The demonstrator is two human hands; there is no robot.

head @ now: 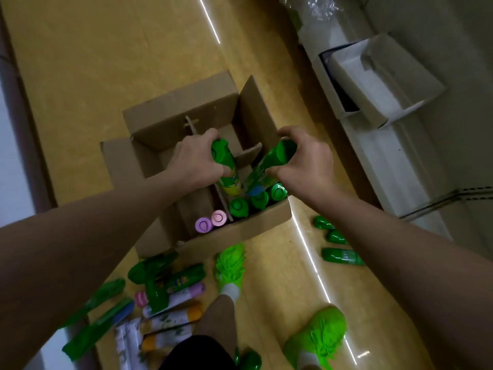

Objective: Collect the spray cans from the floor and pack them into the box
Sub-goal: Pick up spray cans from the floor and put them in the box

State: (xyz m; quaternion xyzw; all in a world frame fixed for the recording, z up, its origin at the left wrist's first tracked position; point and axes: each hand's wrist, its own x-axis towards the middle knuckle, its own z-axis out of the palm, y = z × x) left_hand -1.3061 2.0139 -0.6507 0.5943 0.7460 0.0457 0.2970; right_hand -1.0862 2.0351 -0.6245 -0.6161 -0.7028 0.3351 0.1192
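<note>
An open cardboard box (170, 121) with dividers stands on the floor in front of me. My left hand (194, 158) grips a green spray can (226, 169) by its cap end, tilted down into the box. My right hand (304, 161) holds another green spray can (269, 164), also angled into the box. Three green caps (238, 206) and two pink and purple caps (210, 221) stand in the box's near cells. Several green, white and orange cans (165, 292) lie on the floor at lower left, and three green cans (341, 256) lie at right.
My two feet in bright green shoes (230, 265) stand just before the box. White boxes and foam packaging (373, 84) line the wall at the right. A wall edge runs along the left side. The yellow floor (106, 49) stretches beyond the box.
</note>
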